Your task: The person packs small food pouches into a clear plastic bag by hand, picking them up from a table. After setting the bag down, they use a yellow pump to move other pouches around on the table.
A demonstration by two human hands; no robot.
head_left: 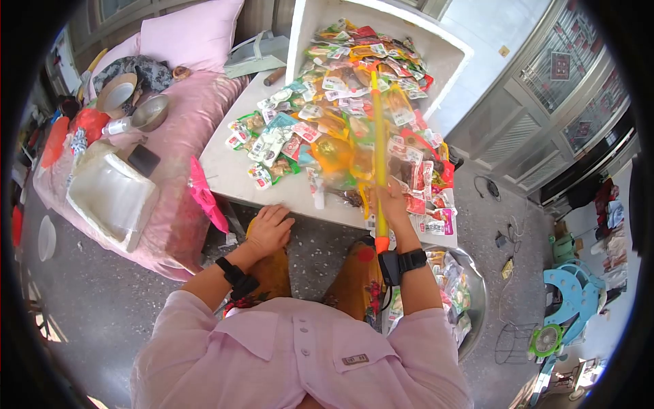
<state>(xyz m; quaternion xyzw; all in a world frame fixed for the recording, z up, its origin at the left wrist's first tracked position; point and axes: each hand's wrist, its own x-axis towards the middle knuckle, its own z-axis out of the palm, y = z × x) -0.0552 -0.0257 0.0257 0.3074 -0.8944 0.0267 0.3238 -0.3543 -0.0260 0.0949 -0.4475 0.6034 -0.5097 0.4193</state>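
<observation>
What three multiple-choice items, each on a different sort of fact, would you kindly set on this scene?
1. Where is the basin?
A. on the bed
B. on the floor at the person's right
C. on the table

2. What colour is the stick?
A. blue
B. black
C. yellow

3. How is the right hand?
A. closed round the stick
B. open and empty
C. flat on the bed

Answers:
1 B: the basin stands on the speckled floor beside the right arm.
2 C: the shaft is yellow, with an orange near end.
3 A: the fingers wrap the stick near its lower end.
</observation>
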